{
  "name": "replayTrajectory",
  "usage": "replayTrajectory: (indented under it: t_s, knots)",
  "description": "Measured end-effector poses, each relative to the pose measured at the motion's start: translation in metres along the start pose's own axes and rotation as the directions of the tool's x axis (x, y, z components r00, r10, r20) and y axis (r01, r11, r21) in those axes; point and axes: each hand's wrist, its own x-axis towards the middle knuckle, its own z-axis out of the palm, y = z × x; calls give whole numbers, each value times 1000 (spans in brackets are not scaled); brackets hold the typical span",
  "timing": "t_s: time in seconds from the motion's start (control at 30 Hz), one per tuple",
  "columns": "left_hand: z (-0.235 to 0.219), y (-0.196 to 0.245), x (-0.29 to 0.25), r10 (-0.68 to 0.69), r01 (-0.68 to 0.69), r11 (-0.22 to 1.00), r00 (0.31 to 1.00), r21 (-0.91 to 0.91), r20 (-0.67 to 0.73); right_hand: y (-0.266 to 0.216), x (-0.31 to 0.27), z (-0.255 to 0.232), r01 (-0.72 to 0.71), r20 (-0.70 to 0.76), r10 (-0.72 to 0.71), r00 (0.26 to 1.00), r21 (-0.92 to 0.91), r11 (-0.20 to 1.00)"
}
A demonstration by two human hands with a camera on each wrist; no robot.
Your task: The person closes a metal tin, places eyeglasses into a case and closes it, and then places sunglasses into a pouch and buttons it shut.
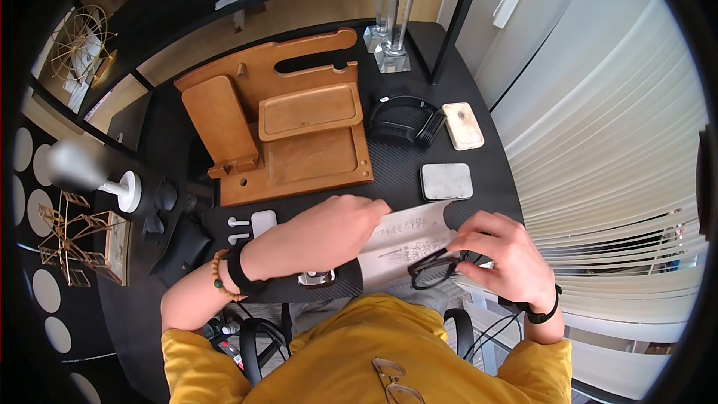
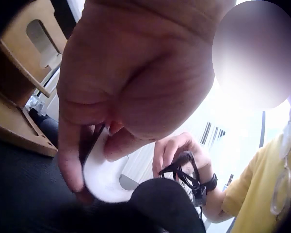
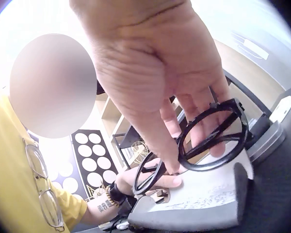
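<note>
Your right hand (image 1: 502, 256) pinches the black glasses (image 1: 432, 268) by the frame, fingers curled round the rim; lenses hang left of your palm, just above the open glasses case (image 1: 407, 238). Your left hand (image 1: 329, 233) grips the case's white-lined edge, thumb and fingers clamped on it. Case lies at the near edge of the dark table (image 1: 396, 172), in front of the wooden desk organiser (image 1: 288, 131).

Bright daylight from blinds (image 1: 598, 150) at right; fisheye vignette; wrist views blown out, close-ups blurred.
</note>
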Motion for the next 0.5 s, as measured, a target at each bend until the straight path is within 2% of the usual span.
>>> replayTrajectory:
  t_s: [0.03, 0.07, 0.13, 0.17, 0.2, 0.27, 0.43, 0.5]
  knots:
    - [2, -6, 1, 14, -18, 996, 999, -84, -44, -7, 6, 0, 7, -35, -8, 999, -36, 999]
    - [0, -5, 2, 11, -14, 996, 999, -83, -44, -12, 13, 4, 10, -35, -11, 999, -33, 999]
    - [-5, -3, 4, -22, 2, 972, 996, -235, -86, -23, 25, 13, 100, -106, -109, 988, -84, 991]
    - [-2, -8, 5, -13, -11, 973, 995, -228, -104, -25, 31, 19, 163, -99, -174, 980, -117, 980]
    - [-4, -6, 5, -15, -9, 973, 994, -229, -104, -24, 35, 26, 164, -98, -175, 980, -115, 980]
    - [-11, -2, 3, -74, 56, 947, 996, -317, -45, -17, 40, 41, 229, -126, -261, 957, -225, 947]
    - [-5, -16, 1, -58, 22, 938, 994, -346, -93, -7, 44, 54, 254, -127, -280, 952, -190, 948]
    - [-7, -17, 1, -47, 8, 940, 993, -342, -107, -9, 41, 62, 265, -110, -296, 949, -230, 936]
